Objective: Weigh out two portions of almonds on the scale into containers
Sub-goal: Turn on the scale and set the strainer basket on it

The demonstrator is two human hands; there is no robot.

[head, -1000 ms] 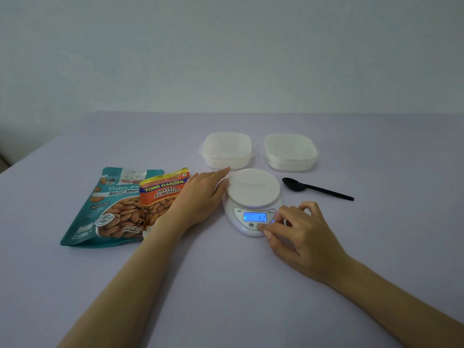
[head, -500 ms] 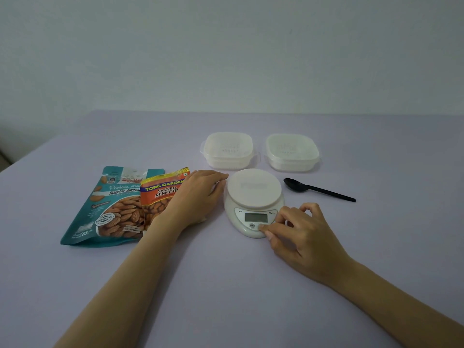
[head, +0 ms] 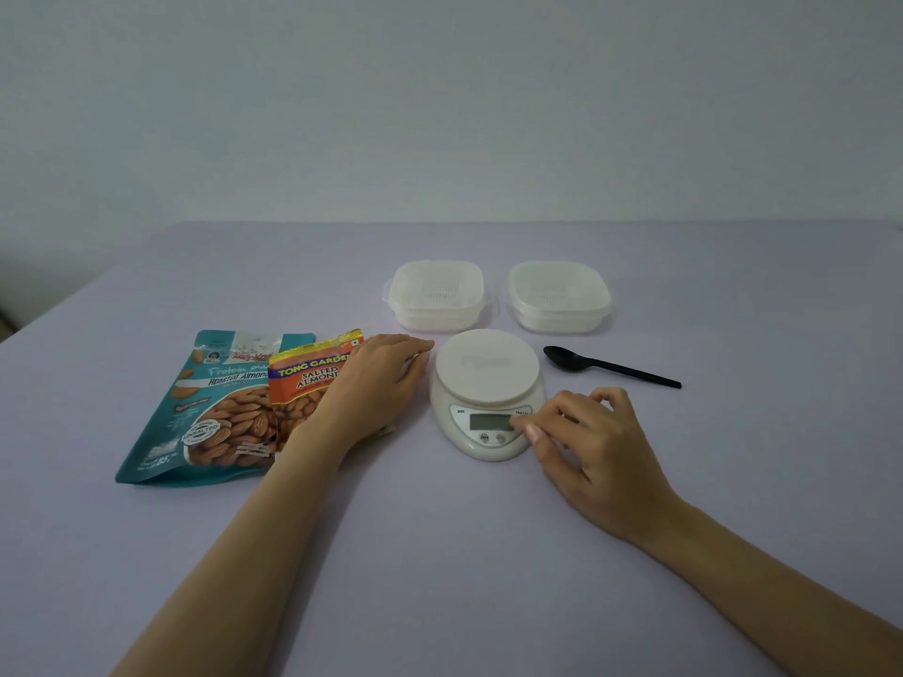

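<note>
Centrally on a pale lilac table [head: 440, 554] sits a small white digital kitchen scale [head: 488, 393], its long axis running toward the camera, round weighing platform at the far end and unlit grey display at the near end. A person's right hand [head: 593, 452] rests at the scale's near right corner, fingers curled loosely together and fingertips [head: 520, 422] touching the panel beside the display, clamped on nothing. The left hand [head: 376, 383] lies flat with fingers extended and together, partly on an orange packet of salted almonds [head: 305, 383], its fingertips just beside the scale's left edge and gripping nothing. A larger teal pouch of roasted almonds [head: 210, 412] lies under the orange packet's left side, its top pointing away from the camera. Beyond the scale stand two square translucent white plastic containers, left [head: 437, 295] and right [head: 559, 295], side by side. A black plastic spoon [head: 608, 366] lies to the right of the scale, bowl toward it, handle pointing right. Bare tabletop stretches widely to the right, the front and the far edge.
</note>
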